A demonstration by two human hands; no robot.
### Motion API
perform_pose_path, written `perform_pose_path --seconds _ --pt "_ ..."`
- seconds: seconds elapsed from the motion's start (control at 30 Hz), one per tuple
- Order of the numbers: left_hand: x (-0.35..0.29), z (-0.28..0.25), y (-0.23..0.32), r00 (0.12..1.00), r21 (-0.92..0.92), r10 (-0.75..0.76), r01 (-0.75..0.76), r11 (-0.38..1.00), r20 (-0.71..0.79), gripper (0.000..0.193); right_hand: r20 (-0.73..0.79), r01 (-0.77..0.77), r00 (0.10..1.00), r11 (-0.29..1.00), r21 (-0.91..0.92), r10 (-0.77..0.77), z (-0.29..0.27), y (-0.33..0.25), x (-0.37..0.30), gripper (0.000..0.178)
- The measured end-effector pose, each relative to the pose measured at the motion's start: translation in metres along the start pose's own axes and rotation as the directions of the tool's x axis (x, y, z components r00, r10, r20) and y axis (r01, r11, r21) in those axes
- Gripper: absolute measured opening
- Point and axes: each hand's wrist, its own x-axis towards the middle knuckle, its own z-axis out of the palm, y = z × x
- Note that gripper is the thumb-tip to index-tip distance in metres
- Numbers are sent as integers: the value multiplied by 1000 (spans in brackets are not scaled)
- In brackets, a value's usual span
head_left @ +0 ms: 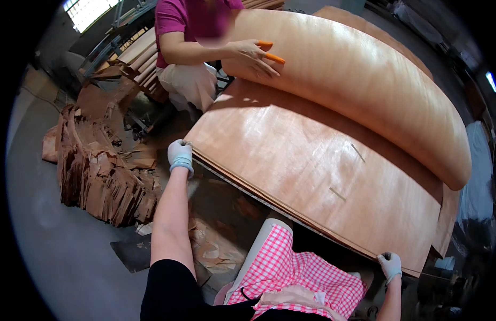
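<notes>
A broad, thin wood veneer sheet (pixel 290 155) lies on a low stack in front of me, with two short strips of tape on its face. My left hand (pixel 180 153), in a pale glove, is closed on the sheet's near left corner. At the near right part of the same edge, my gloved right hand (pixel 390 266) pinches the rim, its fingertips partly hidden. Beyond, a large curled veneer sheet (pixel 344 75) arches up and casts a shadow on the flat one. A co-worker's hand (pixel 258 56) with orange finger covers rests against the curled sheet.
A co-worker in a purple shirt (pixel 173 18) sits at the far left. Left of me stands a ragged pile of brown veneer scraps (pixel 106 182). More scraps (pixel 218 243) litter the floor below. Plastic-wrapped material (pixel 475 176) is at the right.
</notes>
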Motion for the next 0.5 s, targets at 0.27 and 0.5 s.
perform_pose_path --seconds 0.27,0.5 --pt "29 22 -38 989 131 118 -130 983 92 22 51 160 987 961 -225 -152 3 -36 -2 36" --pt "43 43 -55 984 -44 -6 14 999 178 31 73 -4 997 986 -165 16 -9 -1 7 40"
